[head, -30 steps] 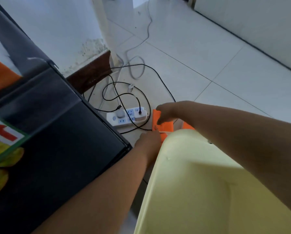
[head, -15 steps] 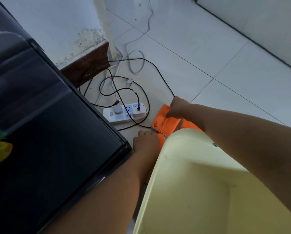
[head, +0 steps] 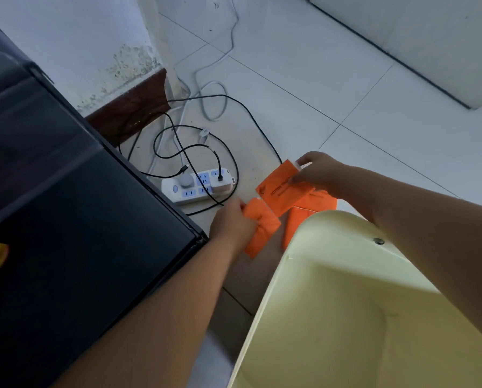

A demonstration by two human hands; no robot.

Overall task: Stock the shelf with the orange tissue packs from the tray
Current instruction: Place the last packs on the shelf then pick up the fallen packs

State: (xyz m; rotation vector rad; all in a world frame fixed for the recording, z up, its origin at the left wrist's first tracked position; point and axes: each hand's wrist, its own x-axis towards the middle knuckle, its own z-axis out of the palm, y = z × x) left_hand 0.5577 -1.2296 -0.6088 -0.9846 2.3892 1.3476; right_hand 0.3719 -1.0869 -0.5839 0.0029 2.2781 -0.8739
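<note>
I look down on a floor (head: 332, 88) of large white tiles with thin dark joints. At the far left there is a white wall (head: 66, 37), stained near its bottom, and a dark brown baseboard (head: 128, 113) runs along it. In the upper right corner stands the base of a white piece of furniture (head: 430, 46). On the floor near the baseboard lies a white power strip (head: 195, 189) with plugs in it. Black cables (head: 178, 152) make loops around it, and a white cable (head: 212, 102) goes away toward the top. A dark glossy cabinet (head: 66, 219) fills the left side of the view.

A pale yellow tray (head: 332, 317) takes the lower right. The part of its inside that I see shows only its plain bottom. My left hand (head: 231, 224) grasps one orange pack (head: 262, 233) with curled fingers, between the corner of the cabinet and the tray. My right hand (head: 318, 172) pinches the upper end of a second pack (head: 280, 191). This one carries dark print and is tilted, with its lower corner just beside the pack in my left hand. Under it the other orange packs (head: 322, 201) show just beyond the far rim of the tray, partly hidden by that rim. Whether they lie on the floor I cannot tell.
</note>
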